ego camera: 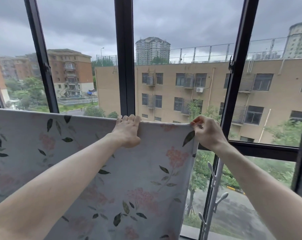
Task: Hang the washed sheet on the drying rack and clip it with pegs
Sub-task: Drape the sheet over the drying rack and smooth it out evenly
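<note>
A flowered sheet [98, 170] is hung up in front of a big window [125, 66], and its top edge is stretched flat across the view. The top edge is gripped by the left hand [127, 130], with the fingers curled over it. The top right corner is pinched by the right hand [206, 130] between thumb and fingertips. A white coat stand [214, 196] is seen just beside the sheet's right edge.

Floral sheet [138, 170] hung over a hidden top bar before dark-framed windows [125, 66], its upper edge gripped by the left hand [127, 130], fingers curled over the fold, while the right hand [206, 131] pinched the right corner; a white pronged stand [214, 196] stood beside it, at lower right.
</note>
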{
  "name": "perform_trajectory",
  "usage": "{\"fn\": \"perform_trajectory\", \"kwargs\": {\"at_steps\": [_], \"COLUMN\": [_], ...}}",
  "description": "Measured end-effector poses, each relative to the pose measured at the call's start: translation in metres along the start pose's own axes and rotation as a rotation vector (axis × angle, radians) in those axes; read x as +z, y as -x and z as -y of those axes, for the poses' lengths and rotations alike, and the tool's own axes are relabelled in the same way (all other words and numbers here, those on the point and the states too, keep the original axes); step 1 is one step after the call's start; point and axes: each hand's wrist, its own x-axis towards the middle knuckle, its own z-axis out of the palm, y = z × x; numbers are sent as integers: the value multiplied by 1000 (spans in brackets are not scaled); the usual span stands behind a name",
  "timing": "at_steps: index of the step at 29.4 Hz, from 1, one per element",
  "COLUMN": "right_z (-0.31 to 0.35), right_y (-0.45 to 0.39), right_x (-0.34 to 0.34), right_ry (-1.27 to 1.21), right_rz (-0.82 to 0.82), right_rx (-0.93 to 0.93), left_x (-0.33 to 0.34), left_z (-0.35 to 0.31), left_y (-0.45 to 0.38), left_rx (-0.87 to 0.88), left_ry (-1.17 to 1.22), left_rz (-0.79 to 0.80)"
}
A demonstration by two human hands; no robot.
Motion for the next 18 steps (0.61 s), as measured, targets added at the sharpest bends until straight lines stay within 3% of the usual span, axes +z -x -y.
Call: {"fn": "perform_trajectory", "kwargs": {"at_steps": [10,18], "right_z": [5,-3], "right_y": [27,36], "right_x": [-4,-14], "right_ry": [-10,34], "right_rz": [-136,-113], "right_rx": [-1,20], "left_x": [2,11], "left_z": [-2,-11], "left_y": [15,18], "left_rx": [60,87], "left_ry": [15,86], "left_rz": [-93,-209]}}
